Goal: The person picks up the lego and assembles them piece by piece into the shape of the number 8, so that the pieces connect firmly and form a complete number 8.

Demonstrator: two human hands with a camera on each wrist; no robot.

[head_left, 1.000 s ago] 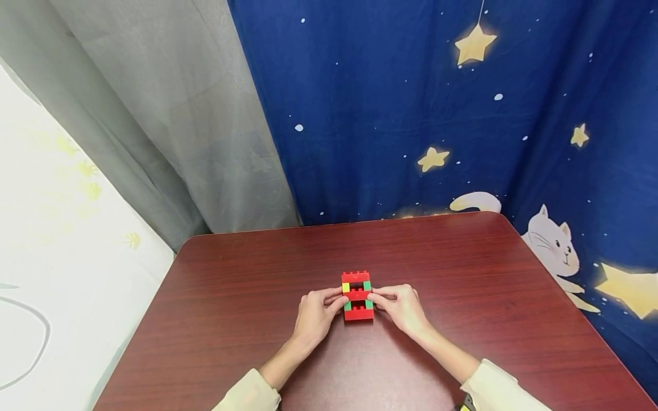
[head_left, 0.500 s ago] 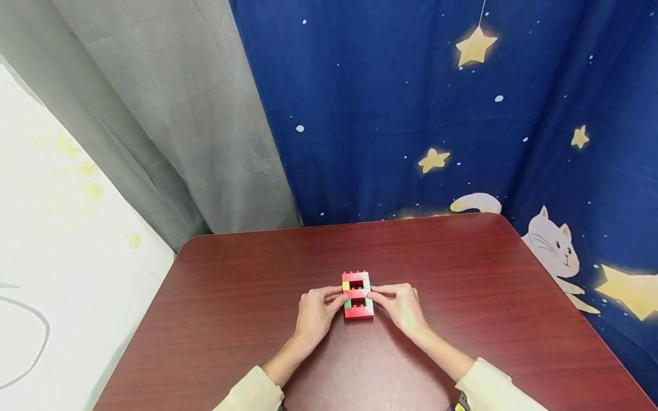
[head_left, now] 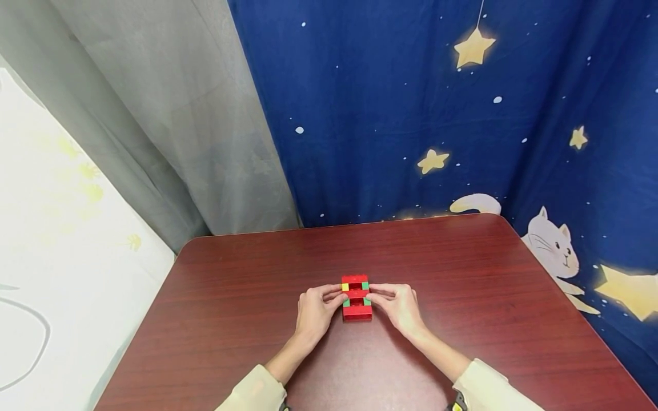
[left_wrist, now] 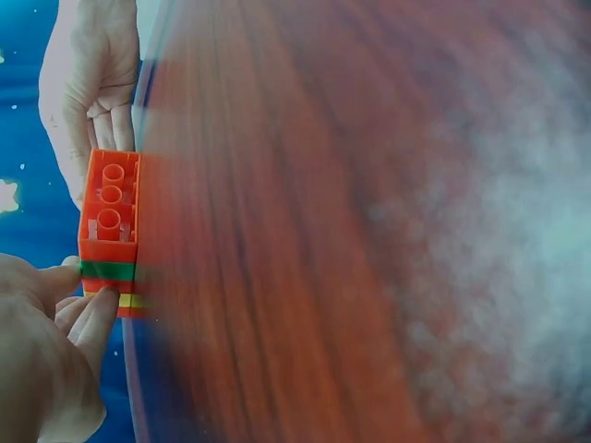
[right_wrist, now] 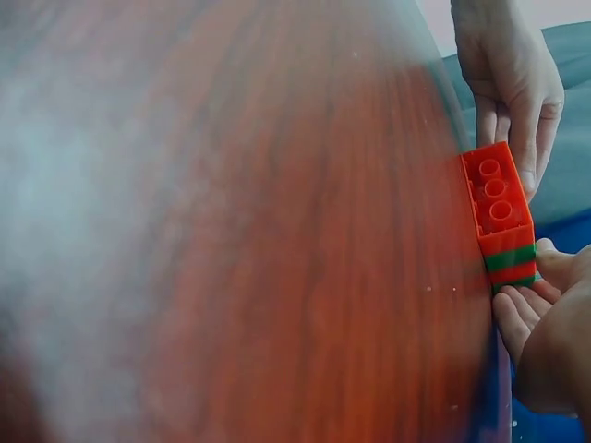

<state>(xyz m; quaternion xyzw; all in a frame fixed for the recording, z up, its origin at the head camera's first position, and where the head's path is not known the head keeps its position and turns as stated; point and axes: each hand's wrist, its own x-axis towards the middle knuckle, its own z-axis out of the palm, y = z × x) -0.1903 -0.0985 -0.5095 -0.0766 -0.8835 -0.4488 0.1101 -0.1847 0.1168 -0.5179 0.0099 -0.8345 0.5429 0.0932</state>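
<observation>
In the head view, a toy-brick structure (head_left: 357, 311) stands between both hands over the table. Three long red bricks are joined by small bricks at the sides, with two gaps between them. A yellow brick (head_left: 345, 287) sits at the far left; the other side bricks, such as the green brick (head_left: 365, 285), are green. My left hand (head_left: 315, 311) pinches the left side between thumb and fingers. On the right side, my right hand (head_left: 401, 308) does the same. Both wrist views show the hollow underside (left_wrist: 111, 217) of the end red brick, with its round tubes.
A dark red-brown wooden table (head_left: 247, 274) spreads around the hands. Behind it hang a grey curtain (head_left: 205, 125) and a blue star-patterned curtain (head_left: 375, 114). A pale patterned cloth (head_left: 61, 257) lies to the left.
The brick structure has tilted slightly, so the studs at its far end show less. Glare on its face half a second ago is gone. Both hands keep their hold in nearly the same place.
</observation>
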